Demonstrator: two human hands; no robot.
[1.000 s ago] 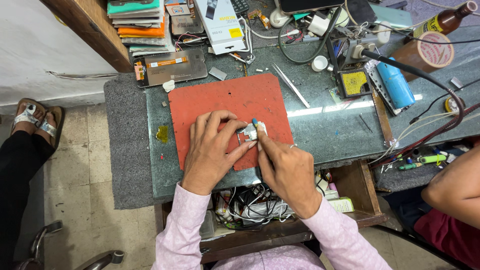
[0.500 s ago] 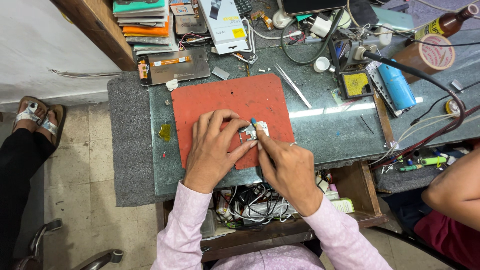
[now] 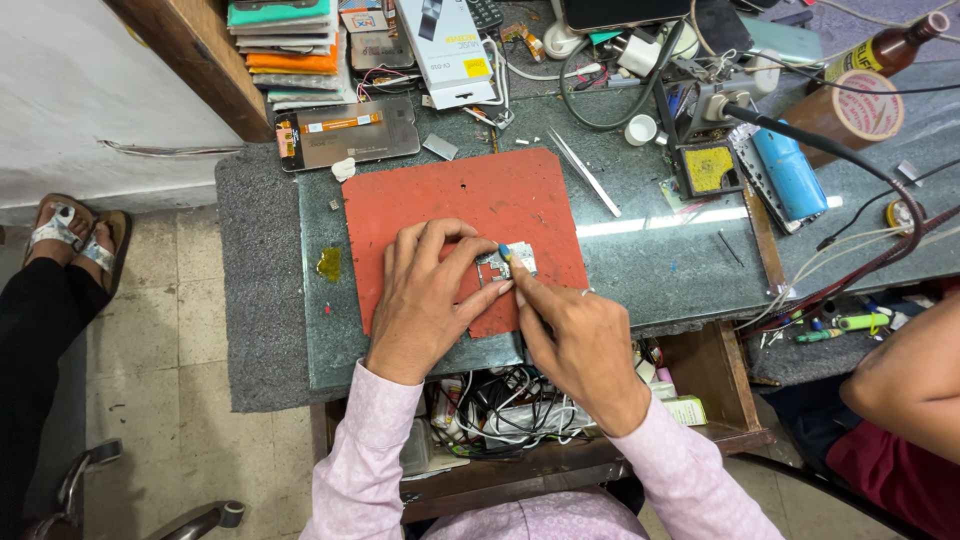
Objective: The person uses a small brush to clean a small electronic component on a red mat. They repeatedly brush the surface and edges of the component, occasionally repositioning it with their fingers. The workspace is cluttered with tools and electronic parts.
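A red work mat [image 3: 455, 200] lies on the glass-topped bench. On its near right corner sits a small circuit board [image 3: 503, 266]. My left hand [image 3: 425, 295] presses down on the board with its fingertips. My right hand [image 3: 575, 340] grips a thin tool with a blue tip [image 3: 504, 250] and points it at the board. Both sleeves are pale pink.
Metal tweezers [image 3: 585, 172] lie right of the mat. A phone with its back off [image 3: 347, 132], a white box [image 3: 446, 40], stacked packages [image 3: 280, 45], a blue cylinder [image 3: 790, 175], a tape roll [image 3: 850, 110] and cables crowd the back. Another person's arm [image 3: 905, 385] is at right, a sandalled foot [image 3: 75, 235] at left.
Both hands stay on the board; the view has shifted slightly. The blue tool tip has barely moved.
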